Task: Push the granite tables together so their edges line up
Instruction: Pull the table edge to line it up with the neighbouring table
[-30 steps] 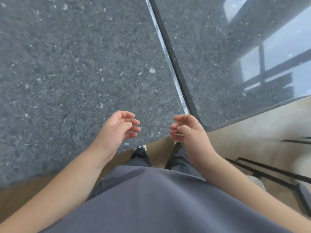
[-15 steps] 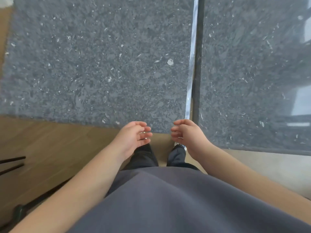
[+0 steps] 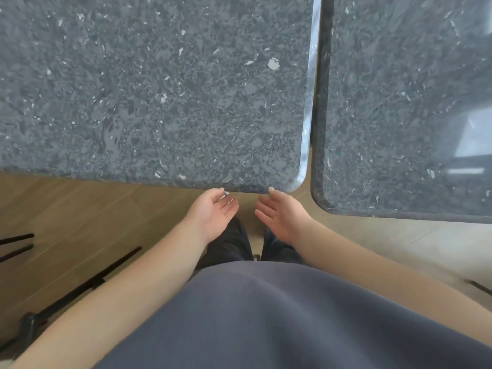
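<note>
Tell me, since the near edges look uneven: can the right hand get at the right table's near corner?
Probably yes: the right hand hangs open beside the right table, nothing between.

Two granite tables (image 3: 159,89) (image 3: 407,107), two bare hands (image 3: 213,213) (image 3: 283,217), and several thin black metal legs (image 3: 87,286) on the floor

Light brown wood-plank floor (image 3: 80,217) at lower left, giving way to paler beige floor (image 3: 415,243) at lower right. Thin black metal rods (image 3: 87,286) slanting across the planks at left, ending in a dark foot near the bottom corner. Grey fabric shirt (image 3: 266,323) filling the bottom centre, dark trouser legs (image 3: 231,243) just above it.
</note>
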`<state>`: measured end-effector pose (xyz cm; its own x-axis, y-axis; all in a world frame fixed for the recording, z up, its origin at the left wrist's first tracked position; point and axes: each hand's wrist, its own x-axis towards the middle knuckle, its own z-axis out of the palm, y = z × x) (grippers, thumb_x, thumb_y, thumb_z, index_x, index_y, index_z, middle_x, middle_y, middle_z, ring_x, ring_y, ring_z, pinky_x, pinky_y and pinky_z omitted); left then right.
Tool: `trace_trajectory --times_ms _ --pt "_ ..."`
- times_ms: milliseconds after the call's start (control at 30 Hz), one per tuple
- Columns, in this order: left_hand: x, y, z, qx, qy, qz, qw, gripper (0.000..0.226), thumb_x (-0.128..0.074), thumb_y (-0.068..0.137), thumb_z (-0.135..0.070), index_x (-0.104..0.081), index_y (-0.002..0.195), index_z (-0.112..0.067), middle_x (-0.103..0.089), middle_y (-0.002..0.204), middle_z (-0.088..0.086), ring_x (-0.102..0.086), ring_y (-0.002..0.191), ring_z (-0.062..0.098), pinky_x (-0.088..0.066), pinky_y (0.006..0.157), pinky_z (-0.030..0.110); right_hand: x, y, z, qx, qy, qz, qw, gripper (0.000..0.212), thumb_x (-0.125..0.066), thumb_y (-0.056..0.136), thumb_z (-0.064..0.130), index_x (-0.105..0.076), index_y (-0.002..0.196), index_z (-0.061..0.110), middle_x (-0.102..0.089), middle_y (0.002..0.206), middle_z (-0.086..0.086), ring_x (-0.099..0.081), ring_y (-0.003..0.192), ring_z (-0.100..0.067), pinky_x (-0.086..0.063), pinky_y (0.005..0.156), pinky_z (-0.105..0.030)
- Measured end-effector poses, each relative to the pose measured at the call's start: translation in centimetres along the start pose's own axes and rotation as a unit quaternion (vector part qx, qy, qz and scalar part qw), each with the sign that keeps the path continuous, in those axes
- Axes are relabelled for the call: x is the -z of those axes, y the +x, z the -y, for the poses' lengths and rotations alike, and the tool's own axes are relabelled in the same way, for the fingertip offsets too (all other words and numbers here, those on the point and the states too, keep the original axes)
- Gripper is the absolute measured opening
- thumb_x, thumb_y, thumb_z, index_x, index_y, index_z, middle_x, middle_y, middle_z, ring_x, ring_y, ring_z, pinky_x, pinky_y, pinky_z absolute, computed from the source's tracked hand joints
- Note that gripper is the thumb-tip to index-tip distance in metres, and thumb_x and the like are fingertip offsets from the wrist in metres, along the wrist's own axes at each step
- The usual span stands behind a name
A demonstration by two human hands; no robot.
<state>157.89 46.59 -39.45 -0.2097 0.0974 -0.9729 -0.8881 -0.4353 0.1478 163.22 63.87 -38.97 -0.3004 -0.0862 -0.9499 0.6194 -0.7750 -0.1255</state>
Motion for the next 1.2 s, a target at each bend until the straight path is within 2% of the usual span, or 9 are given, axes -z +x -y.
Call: trace_trajectory --times_ms 100,200,333,467,633,867,1000,1133,1200 --pt "-0.2 1.0 -1.2 -0.015 -0.064 0.016 0.998 0.041 -0.062 0.1 -0.022 -0.054 0.136 -0.003 -0.058 0.137 0.016 -0.056 0.13 0.032 -0.045 0.11 0.044 -0.8 1.3 -0.3 0.03 0.112 0.007 0.993 0.041 -0.059 0.1 0.036 -0.049 0.135 0.017 -0.056 0.142 -0.008 -0.052 0.134 -0.026 -0.037 0.117 -0.04" --pt "-1.0 1.9 -1.9 -0.028 -0.12 0.03 0.992 0.053 -0.067 0.097 -0.036 -0.051 0.138 -0.007 -0.06 0.137 0.02 -0.059 0.127 0.035 -0.045 0.112 0.05 -1.9 2.4 0.0 0.039 0.236 -0.005 0.971 0.031 -0.066 0.095 0.039 -0.057 0.112 0.015 -0.065 0.117 -0.008 -0.055 0.129 -0.024 -0.038 0.116 -0.04" --pt "-2.4 2.6 -1.7 -0.048 -0.139 0.018 0.989 0.054 -0.068 0.094 -0.044 -0.055 0.133 -0.008 -0.064 0.131 0.017 -0.062 0.122 0.033 -0.049 0.107 0.05 -3.3 3.2 -0.1 0.058 0.316 -0.028 0.947 0.044 -0.074 0.089 0.036 -0.056 0.12 0.011 -0.068 0.116 -0.012 -0.064 0.113 -0.027 -0.049 0.107 -0.043" --pt "-2.5 2.9 -1.5 -0.055 -0.135 0.016 0.989 0.046 -0.067 0.094 -0.045 -0.059 0.12 -0.009 -0.067 0.125 0.015 -0.064 0.117 0.03 -0.053 0.101 0.048 -3.6 3.6 -0.4 0.076 0.34 -0.027 0.937 0.051 -0.074 0.089 0.03 -0.054 0.13 0.007 -0.066 0.126 -0.016 -0.064 0.116 -0.032 -0.05 0.105 -0.049" --pt "-2.6 3.3 -1.6 -0.052 -0.122 0.013 0.991 0.043 -0.064 0.096 -0.046 -0.057 0.115 -0.008 -0.065 0.124 0.016 -0.064 0.115 0.031 -0.05 0.107 0.051 -3.4 3.7 -0.1 0.071 0.336 -0.034 0.939 0.053 -0.071 0.091 0.029 -0.05 0.134 0.006 -0.063 0.131 -0.018 -0.063 0.116 -0.035 -0.052 0.1 -0.053" --pt "-3.5 3.2 -1.5 -0.065 -0.127 -0.025 0.99 0.056 -0.063 0.096 -0.049 -0.051 0.133 -0.009 -0.063 0.13 0.016 -0.065 0.114 0.034 -0.06 0.084 0.051 -3.2 3.8 0.1 0.069 0.311 -0.029 0.947 0.055 -0.067 0.094 0.029 -0.046 0.139 0.005 -0.059 0.135 -0.019 -0.061 0.117 -0.036 -0.05 0.102 -0.056" --pt "-3.8 3.0 -1.3 -0.073 -0.121 -0.033 0.989 0.057 -0.061 0.097 -0.05 -0.049 0.138 -0.01 -0.064 0.128 0.015 -0.065 0.114 0.035 -0.062 0.075 0.05 -3.0 3.4 0.3 0.065 0.304 -0.024 0.95 0.045 -0.067 0.095 0.026 -0.048 0.131 0.007 -0.063 0.124 -0.017 -0.064 0.103 -0.036 -0.058 0.084 -0.054" --pt "-4.2 2.9 -1.2 -0.081 -0.121 -0.053 0.988 0.059 -0.061 0.097 -0.05 -0.047 0.14 -0.011 -0.064 0.128 0.014 -0.065 0.114 0.033 -0.06 0.083 0.051 -2.9 3.1 0.5 0.056 0.295 -0.016 0.954 0.028 -0.068 0.095 0.023 -0.052 0.112 0.008 -0.065 0.107 -0.016 -0.065 0.092 -0.035 -0.061 0.068 -0.054" --pt "-4.4 3.0 -1.2 -0.083 -0.119 -0.059 0.988 0.061 -0.06 0.097 -0.051 -0.047 0.141 -0.011 -0.064 0.128 0.014 -0.065 0.114 0.032 -0.058 0.091 0.051 -3.0 3.0 0.6 0.048 0.302 -0.015 0.952 0.034 -0.068 0.094 0.023 -0.05 0.119 0.007 -0.064 0.108 -0.017 -0.065 0.092 -0.035 -0.061 0.065 -0.053"
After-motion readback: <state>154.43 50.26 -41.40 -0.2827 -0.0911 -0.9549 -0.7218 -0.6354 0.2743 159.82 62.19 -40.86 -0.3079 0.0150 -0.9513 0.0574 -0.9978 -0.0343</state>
